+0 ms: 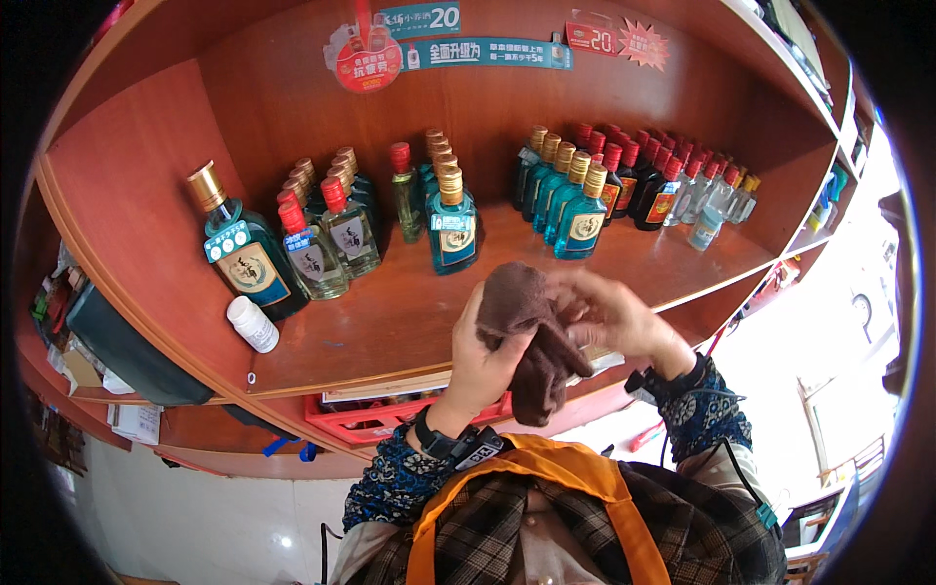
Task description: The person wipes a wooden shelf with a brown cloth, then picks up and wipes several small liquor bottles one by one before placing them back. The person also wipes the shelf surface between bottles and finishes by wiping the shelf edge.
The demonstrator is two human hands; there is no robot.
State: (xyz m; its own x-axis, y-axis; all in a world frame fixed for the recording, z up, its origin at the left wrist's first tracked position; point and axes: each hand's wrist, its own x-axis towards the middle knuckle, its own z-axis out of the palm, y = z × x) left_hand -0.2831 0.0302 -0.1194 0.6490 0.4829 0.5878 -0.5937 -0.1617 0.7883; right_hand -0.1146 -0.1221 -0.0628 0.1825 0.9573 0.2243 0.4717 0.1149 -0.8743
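My left hand (477,362) grips a bunched brown cloth (540,365) in front of the wooden shelf (409,329). The cloth is folded over at the top, and its loose end hangs down. Whether it wraps something is hidden. Just right of the cloth is my right hand (621,314), fingers curled and blurred; I cannot tell whether they pinch it. Closest behind the hands stands a blue-green glass bottle (453,234) with a gold cap, at the front of a row. A similar row of blue bottles (580,223) stands farther right.
At the left end stand a large dark bottle (252,256), clear red-capped bottles (318,267) and a white plastic jar (253,324). Dark red-capped bottles (658,197) and small clear bottles (720,194) fill the right. A red crate (358,424) sits under the shelf.
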